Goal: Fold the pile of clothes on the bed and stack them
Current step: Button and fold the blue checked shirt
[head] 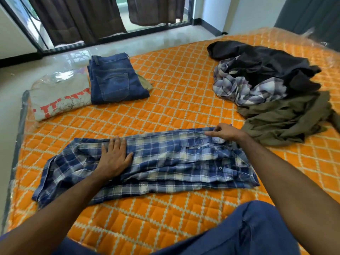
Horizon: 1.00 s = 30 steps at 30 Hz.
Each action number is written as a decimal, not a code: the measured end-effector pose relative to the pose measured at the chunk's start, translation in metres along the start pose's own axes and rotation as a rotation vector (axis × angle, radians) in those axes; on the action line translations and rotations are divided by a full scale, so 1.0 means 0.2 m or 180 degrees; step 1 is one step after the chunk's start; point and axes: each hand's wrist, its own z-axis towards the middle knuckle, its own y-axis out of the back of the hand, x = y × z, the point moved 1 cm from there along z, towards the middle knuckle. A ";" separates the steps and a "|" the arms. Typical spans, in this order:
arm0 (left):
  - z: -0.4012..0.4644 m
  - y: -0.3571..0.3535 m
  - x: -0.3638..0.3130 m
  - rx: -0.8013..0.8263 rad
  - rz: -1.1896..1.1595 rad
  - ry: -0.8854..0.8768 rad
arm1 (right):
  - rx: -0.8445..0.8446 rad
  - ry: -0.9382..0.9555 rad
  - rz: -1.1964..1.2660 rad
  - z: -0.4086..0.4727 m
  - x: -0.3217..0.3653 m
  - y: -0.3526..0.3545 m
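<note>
A blue plaid shirt point(165, 162) lies folded into a long strip across the orange quilted bed point(174, 85). My left hand point(115, 157) presses flat on the shirt's left part, fingers straight. At the shirt's far right end, by the collar, my right hand point(225, 133) pinches the fabric edge. Folded blue jeans point(116, 80) lie at the far left with an olive garment edge showing under them. An unfolded pile sits at the far right: a black garment point(261, 59), a pale plaid shirt point(237, 87) and an olive garment point(287, 118).
A grey pillow point(58, 94) with red print lies at the bed's left corner beside the jeans. My knee in blue trousers point(248, 230) rests on the near edge. Beyond the bed are a glossy floor, a glass door and dark curtains point(79, 17).
</note>
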 end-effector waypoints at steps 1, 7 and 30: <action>0.00 0.02 -0.07 -0.0151 -0.0076 -0.0179 | 0.0038 0.0072 0.0118 -0.02 -0.02 -0.01; 0.05 -0.08 -0.43 0.0140 -0.0058 -0.1046 | -0.0723 -0.0053 0.0383 -0.03 -0.13 0.02; 0.11 -0.11 -1.32 -0.0199 -0.0187 -0.1590 | -0.1343 -0.0923 0.1097 -0.29 -0.47 -0.11</action>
